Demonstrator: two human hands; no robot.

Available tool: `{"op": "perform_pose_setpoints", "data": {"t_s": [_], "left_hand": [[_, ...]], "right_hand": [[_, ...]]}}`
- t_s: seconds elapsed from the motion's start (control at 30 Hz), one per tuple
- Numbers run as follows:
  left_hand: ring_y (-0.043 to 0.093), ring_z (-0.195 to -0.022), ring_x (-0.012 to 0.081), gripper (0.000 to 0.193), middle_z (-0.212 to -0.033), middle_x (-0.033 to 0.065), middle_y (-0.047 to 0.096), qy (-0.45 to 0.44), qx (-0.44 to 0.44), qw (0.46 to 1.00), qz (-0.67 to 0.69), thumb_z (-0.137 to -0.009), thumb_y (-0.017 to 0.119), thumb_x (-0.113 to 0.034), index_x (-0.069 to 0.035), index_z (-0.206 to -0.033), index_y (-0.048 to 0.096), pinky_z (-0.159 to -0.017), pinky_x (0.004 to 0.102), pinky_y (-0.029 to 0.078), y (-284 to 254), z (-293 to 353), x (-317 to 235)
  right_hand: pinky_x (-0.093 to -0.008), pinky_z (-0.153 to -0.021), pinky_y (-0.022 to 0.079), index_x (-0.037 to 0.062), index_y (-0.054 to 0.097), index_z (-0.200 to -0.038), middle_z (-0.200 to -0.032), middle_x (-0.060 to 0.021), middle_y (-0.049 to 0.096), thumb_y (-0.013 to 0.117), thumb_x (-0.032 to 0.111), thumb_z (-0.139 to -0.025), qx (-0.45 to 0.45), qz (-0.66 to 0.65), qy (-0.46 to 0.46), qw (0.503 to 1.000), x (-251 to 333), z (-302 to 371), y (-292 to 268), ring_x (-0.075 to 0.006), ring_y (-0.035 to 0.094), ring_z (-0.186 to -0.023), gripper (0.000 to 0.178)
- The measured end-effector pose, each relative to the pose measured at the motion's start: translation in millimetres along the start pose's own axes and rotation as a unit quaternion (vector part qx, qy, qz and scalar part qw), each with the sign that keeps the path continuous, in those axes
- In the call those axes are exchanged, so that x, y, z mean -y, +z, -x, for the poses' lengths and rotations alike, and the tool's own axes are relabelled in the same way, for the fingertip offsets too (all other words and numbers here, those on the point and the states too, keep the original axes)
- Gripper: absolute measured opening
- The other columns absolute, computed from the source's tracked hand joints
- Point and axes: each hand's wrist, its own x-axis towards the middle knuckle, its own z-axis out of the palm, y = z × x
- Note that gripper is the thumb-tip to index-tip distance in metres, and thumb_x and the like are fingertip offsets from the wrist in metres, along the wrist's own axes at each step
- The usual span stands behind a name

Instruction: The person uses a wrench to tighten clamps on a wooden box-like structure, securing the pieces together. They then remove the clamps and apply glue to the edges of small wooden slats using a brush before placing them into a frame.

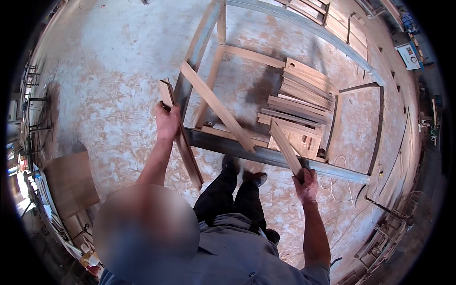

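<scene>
My left hand (167,122) is closed round long, narrow wooden strips (188,159) with a groove along them, held to the left of a grey frame's corner. How many strips are in that grip I cannot tell. On the right, my right hand (306,186) grips the near end of a wooden rail (285,145) whose far end is cut at a slant. This rail reaches over the near bar of the grey frame (223,145). Between my hands, a flat wooden board (216,103) lies diagonally across the frame's near-left corner.
Inside the frame's outline, several wooden pieces (304,92) are stacked on a lower level. A pale cable (351,190) loops on the floor at right. A brown panel (70,183) stands at left. More boards (349,40) lie beyond the frame. My feet are close to its near bar.
</scene>
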Motion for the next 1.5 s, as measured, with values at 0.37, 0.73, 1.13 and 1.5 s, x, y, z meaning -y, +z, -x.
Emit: {"op": "perform_pose_setpoints", "data": {"t_s": [0.37,0.73,1.13,1.5], "left_hand": [[0.064,-0.091,0.0415,0.046,-0.094,0.0246,0.066,0.004,0.004,0.975,-0.221,-0.085,0.06,-0.041,0.003,-0.099,0.058,-0.08,0.0485,0.05,19,-20,-8],[0.062,-0.1,0.0426,0.056,-0.105,0.0281,0.064,0.014,0.018,0.942,-0.335,-0.084,0.057,-0.049,0.002,-0.108,0.059,-0.086,0.0496,0.05,26,-25,-12],[0.042,-0.125,0.0426,0.076,-0.133,0.0253,0.046,0.609,0.372,0.668,-0.213,-0.079,0.07,-0.033,0.004,-0.138,0.039,-0.106,0.049,0.033,-7,231,-130],[0.062,-0.089,0.0398,0.047,-0.093,0.0203,0.064,0.63,0.625,0.346,-0.305,-0.071,0.077,-0.024,-0.002,-0.108,0.058,-0.077,0.0471,0.047,-45,469,-107]], "right_hand": [[-0.0416,-0.073,0.051,0.0045,0.061,-0.103,-0.097,-0.0141,0.058,0.08,0.016,-0.066,0.02,-0.001,-0.03,0.999,10,-13,-19,-0.034,0.059,-0.087,0.043],[-0.0413,-0.073,0.05,-0.0002,0.061,-0.105,-0.097,-0.0162,0.057,0.079,0.012,-0.066,-0.027,-0.077,0.011,0.997,26,26,-41,-0.0342,0.058,-0.085,0.045],[-0.0402,-0.073,0.053,0.0032,0.06,-0.105,-0.097,-0.0138,0.064,0.07,0.034,-0.077,-0.003,-0.042,-0.003,0.999,61,204,-53,-0.032,0.064,-0.087,0.043],[-0.0432,-0.07,0.052,0.0084,0.057,-0.092,-0.083,-0.0094,0.06,0.068,0.031,-0.078,-0.209,-0.009,0.339,0.917,63,503,-26,-0.0311,0.063,-0.08,0.028]]}}
